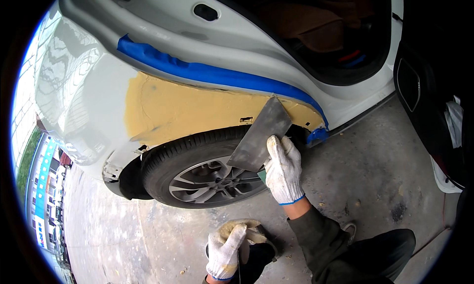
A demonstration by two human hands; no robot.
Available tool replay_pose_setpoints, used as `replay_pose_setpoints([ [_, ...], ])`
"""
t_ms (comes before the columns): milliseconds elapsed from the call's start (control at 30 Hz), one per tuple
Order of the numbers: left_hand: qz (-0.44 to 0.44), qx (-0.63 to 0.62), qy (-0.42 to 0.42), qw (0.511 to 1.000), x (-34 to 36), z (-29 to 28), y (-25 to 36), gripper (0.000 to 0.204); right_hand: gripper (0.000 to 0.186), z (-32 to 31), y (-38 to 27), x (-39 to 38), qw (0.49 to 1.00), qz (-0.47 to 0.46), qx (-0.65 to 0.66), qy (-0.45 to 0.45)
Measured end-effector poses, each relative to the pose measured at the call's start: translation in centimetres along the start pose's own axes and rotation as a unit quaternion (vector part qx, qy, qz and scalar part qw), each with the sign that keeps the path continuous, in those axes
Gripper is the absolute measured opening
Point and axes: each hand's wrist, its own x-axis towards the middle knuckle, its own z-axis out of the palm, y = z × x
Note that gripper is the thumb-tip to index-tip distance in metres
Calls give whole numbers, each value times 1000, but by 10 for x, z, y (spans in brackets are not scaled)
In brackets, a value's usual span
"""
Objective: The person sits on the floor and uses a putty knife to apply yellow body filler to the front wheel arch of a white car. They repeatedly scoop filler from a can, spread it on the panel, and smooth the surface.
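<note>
Gloved right hand (285,169) is closed on a flat metal spreader (260,136), its tip at yellow filler (192,105) on the white car (89,86); the left hand (224,253) curls around a tan item (251,223), hard to identify. Speckled grey concrete floor (365,185) stretches beneath; buildings (42,190) stand outside, far left.

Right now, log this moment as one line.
right hand: holds metal spreader over yellow filler | left hand: at tan-edged item, kind unclear | blue tape: along filler's upper edge | wheel: below filler

White blue-edged gloves (285,173), dark sleeve (318,239)
</note>
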Motion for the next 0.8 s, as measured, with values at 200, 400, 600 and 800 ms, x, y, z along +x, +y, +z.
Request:
replay_pose_setpoints([
  [200,9,-1,17,1000,0,4,0,44,13,0,2,0,1000,7,-19,-6],
  [400,9,-8,1,1000,1,1,-2,43,17,-4,-4,0,999,19,-14,-34],
  [600,-5,8,14,1000,1,2,3,47,20,-6,-5,-6,993,30,-74,-86],
  [800,81,20,-26,996,3,-2,5,48,22,-67,12,-51,943,62,-215,-244],
])
